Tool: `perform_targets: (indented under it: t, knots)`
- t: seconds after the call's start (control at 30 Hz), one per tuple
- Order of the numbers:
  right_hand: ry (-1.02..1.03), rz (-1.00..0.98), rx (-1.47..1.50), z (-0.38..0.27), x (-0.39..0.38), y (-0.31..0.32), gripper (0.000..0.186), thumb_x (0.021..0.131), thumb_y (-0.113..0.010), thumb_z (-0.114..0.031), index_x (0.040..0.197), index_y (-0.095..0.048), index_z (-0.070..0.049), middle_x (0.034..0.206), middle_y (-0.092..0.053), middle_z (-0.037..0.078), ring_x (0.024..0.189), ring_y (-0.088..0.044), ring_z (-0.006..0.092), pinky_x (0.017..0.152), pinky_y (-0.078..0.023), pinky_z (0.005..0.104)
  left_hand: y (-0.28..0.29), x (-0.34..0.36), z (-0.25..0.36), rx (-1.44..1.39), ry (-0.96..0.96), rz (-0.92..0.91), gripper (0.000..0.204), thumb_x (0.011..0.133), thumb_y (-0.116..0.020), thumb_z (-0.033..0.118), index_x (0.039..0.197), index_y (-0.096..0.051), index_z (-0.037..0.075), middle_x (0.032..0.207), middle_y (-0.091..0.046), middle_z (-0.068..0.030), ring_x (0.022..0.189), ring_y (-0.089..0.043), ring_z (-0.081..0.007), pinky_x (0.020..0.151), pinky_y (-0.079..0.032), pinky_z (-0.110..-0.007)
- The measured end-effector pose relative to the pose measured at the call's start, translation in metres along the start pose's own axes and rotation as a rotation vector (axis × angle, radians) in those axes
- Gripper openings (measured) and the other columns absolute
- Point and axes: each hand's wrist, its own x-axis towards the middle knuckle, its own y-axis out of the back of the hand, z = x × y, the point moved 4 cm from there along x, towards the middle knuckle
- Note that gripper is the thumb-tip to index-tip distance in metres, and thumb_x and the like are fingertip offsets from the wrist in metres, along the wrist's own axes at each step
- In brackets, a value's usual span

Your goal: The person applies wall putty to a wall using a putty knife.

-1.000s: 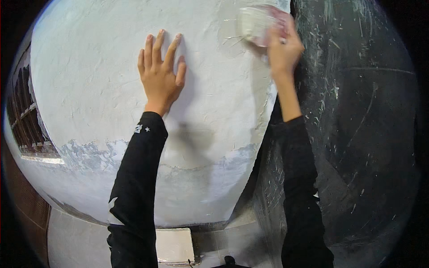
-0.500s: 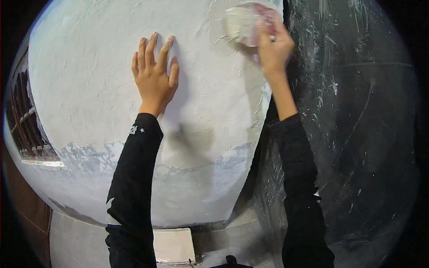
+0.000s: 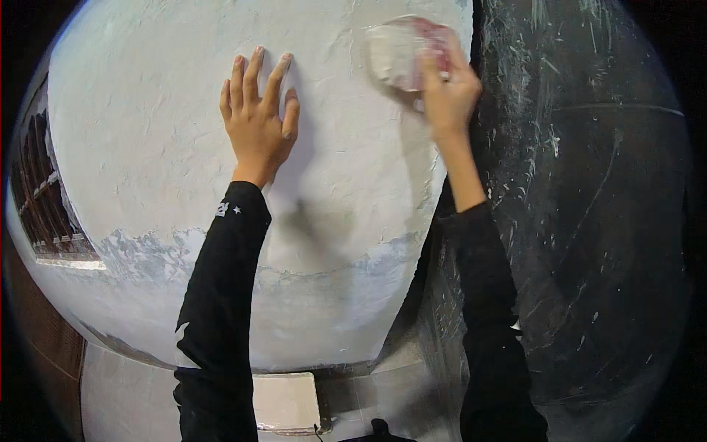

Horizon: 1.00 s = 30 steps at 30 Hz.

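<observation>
My left hand (image 3: 258, 121) is pressed flat against the white plastered wall (image 3: 169, 132), fingers spread and nothing in them. At the upper right, my right hand (image 3: 451, 92) grips a rounded red piece smeared with white paste (image 3: 398, 55). Motion blurs that piece, so its exact kind is unclear. It is at the wall close to the right edge, and I cannot tell whether all of its face touches. Ridges and streaks of plaster mark the surface around it.
A dark, paint-spattered panel (image 3: 589, 221) borders the wall on the right. To the left is a barred window (image 3: 48, 191). Below, a cream rectangular container or slab (image 3: 286, 401) rests on the grey floor (image 3: 125, 390). Rougher bluish-grey patches (image 3: 147, 258) cross the lower wall.
My right hand has moved slightly down with the paste-smeared red piece in its grip. My left hand stays on the wall in nearly the same place.
</observation>
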Motion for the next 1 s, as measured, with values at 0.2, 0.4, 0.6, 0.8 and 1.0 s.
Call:
perform_targets:
  t: [0.2, 0.4, 0.6, 0.8, 1.0]
  knots:
    - [-0.023, 0.087, -0.075, 0.018, 0.0, 0.033, 0.047, 0.092, -0.068, -0.013, 0.135, -0.058, 0.004, 0.114, -0.072, 0.017, 0.099, -0.068, 0.0177, 0.088, -0.053, 0.0317, 0.001, -0.001, 0.0, -0.037, 0.007, 0.005, 0.05, 0.092, -0.054, 0.026, 0.142, -0.054, 0.027, 0.154, -0.042, -0.0064, 0.146, -0.031, -0.031, 0.119, -0.02, -0.049]
    - [-0.041, 0.172, 0.14, 0.032, 0.003, 0.05, 0.045, 0.093, -0.067, -0.01, 0.135, -0.058, 0.003, 0.119, -0.07, 0.013, 0.103, -0.065, 0.0161, 0.092, -0.051, 0.032, 0.001, 0.002, 0.003, -0.014, 0.013, 0.009, 0.051, 0.091, -0.054, 0.026, 0.142, -0.054, 0.028, 0.154, -0.042, -0.0067, 0.147, -0.03, -0.0307, 0.12, -0.018, -0.049]
    - [-0.028, -0.067, 0.073, 0.001, -0.004, -0.011, 0.049, 0.088, -0.072, -0.015, 0.133, -0.061, 0.002, 0.12, -0.07, 0.018, 0.111, -0.066, 0.0198, 0.092, -0.052, 0.0324, 0.005, 0.0, -0.005, -0.014, 0.009, -0.008, 0.052, 0.091, -0.054, 0.026, 0.143, -0.054, 0.029, 0.154, -0.042, -0.0067, 0.147, -0.03, -0.0303, 0.12, -0.019, -0.049]
    - [-0.05, 0.234, 0.172, 0.034, 0.014, 0.051, 0.044, 0.094, -0.062, -0.006, 0.137, -0.055, 0.003, 0.117, -0.071, 0.013, 0.102, -0.066, 0.0151, 0.089, -0.053, 0.0322, -0.001, 0.001, 0.006, -0.031, 0.014, 0.016, 0.051, 0.092, -0.054, 0.027, 0.143, -0.054, 0.029, 0.155, -0.041, -0.006, 0.147, -0.029, -0.0298, 0.12, -0.018, -0.049]
    - [0.095, -0.052, 0.102, -0.004, 0.027, -0.033, 0.051, 0.093, -0.07, -0.015, 0.139, -0.057, -0.001, 0.126, -0.067, 0.012, 0.108, -0.063, 0.0141, 0.092, -0.05, 0.0276, 0.0, 0.0, -0.001, -0.036, 0.014, -0.008, 0.052, 0.092, -0.054, 0.028, 0.144, -0.052, 0.031, 0.156, -0.04, -0.0061, 0.148, -0.029, -0.0294, 0.12, -0.018, -0.049]
